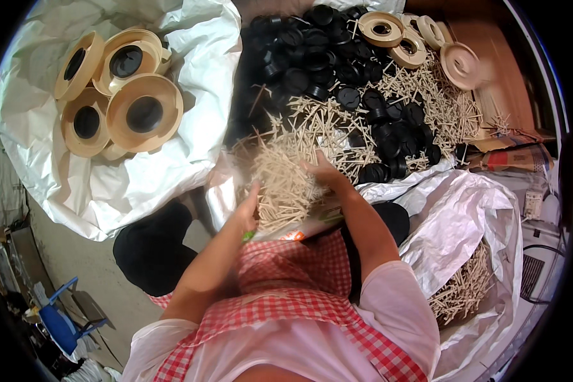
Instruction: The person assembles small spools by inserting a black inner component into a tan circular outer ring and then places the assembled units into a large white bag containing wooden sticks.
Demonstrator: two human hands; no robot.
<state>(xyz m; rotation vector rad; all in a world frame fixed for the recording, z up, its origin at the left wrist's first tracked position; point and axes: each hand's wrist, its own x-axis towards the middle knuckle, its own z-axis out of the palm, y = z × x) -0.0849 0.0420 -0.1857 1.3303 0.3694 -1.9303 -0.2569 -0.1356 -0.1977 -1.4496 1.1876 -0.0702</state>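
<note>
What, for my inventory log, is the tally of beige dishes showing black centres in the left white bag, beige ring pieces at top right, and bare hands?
Beige dishes showing black centres, in the left white bag: 4
Beige ring pieces at top right: at least 4 (some partly hidden)
Bare left hand and bare right hand: 2
Total: at least 10

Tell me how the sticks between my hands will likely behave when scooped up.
The sticks lie loose and crisscrossed, so they'd probably spill rather than lift as one. Being thin, each is likely light. Their straight shapes suggest stiffness, though crossed ends may snag.
</note>
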